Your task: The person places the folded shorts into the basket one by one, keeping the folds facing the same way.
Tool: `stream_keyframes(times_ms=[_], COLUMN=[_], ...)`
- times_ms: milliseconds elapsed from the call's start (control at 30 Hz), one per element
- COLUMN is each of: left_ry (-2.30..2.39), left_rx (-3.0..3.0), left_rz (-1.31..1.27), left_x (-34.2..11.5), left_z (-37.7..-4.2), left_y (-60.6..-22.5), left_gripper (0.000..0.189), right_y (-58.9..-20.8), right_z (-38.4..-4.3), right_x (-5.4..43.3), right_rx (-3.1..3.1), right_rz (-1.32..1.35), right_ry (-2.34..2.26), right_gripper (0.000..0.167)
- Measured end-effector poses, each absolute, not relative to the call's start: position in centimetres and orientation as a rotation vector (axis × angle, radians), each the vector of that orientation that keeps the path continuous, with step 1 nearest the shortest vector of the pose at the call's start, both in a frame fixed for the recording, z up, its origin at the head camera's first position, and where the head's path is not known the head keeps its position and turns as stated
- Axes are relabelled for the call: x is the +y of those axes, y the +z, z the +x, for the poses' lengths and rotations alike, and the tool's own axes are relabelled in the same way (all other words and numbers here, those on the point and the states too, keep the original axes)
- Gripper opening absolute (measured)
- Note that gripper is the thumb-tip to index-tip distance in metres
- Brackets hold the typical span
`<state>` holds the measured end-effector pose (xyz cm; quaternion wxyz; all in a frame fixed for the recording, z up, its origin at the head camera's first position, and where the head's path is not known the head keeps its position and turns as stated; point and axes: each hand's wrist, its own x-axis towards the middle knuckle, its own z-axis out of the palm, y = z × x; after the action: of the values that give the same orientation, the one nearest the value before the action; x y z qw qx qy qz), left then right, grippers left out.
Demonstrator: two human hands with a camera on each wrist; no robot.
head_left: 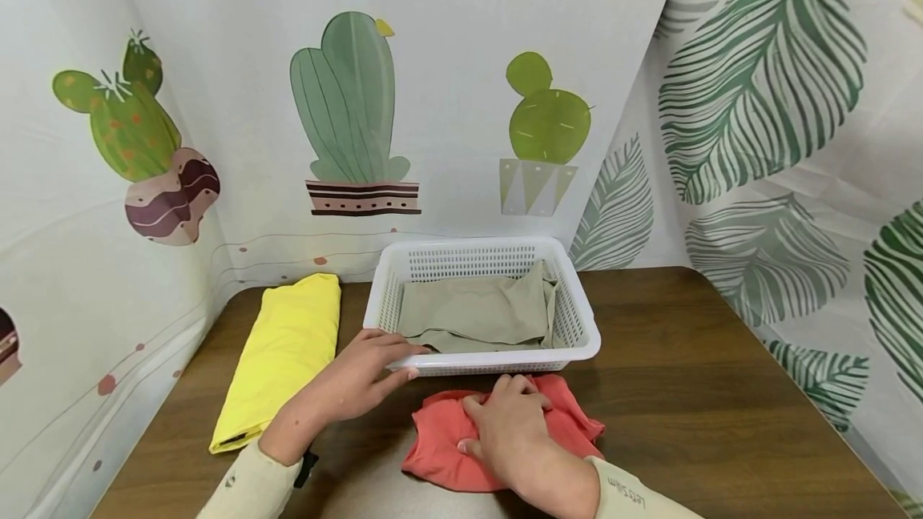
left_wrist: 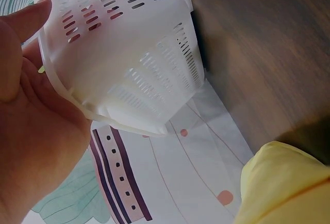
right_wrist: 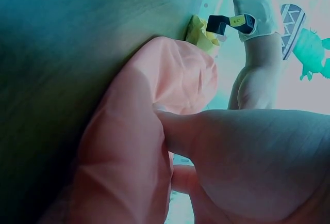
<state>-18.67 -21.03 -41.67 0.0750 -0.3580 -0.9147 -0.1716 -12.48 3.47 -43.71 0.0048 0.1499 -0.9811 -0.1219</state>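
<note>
While my right grip (head_left: 508,425), fingers bent, holds the red cloth (head_left: 438,445) on the near bench (head_left: 721,391), my left grip (head_left: 364,375), right of the yellow cloth (head_left: 284,351), pinches the near-left rim of the white basket (head_left: 505,360), beige cloth (head_left: 469,307) lying inside.

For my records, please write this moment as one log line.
left hand: holds white basket; right hand: on red cloth; beige cloth: in basket; yellow cloth: left of basket

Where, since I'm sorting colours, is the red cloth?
In the head view, the red cloth lies under the right hand, in front of the white basket.
</note>
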Motion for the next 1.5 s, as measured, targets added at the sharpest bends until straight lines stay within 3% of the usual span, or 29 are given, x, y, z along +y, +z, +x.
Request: stream_keyframes(times_ms=[1133, 1500], left_ry=[-0.516, -0.506], left_rx=[-2.744, -2.748], left_rz=[-1.055, -1.062], left_x=[-20.92, -21.02], left_z=[-18.57, -18.72], left_y=[-41.69, -41.81], left_gripper=[0.032, 0.033], right_y=[-44.22, -43.94], right_z=[-12.06, -12.29], right_x=[3.01, 3.58], right_rx=[-2.983, -3.085], right_rz=[0.5, 0.502], right_ry=[-0.468, -0.268], right_gripper=[0.064, 0.063])
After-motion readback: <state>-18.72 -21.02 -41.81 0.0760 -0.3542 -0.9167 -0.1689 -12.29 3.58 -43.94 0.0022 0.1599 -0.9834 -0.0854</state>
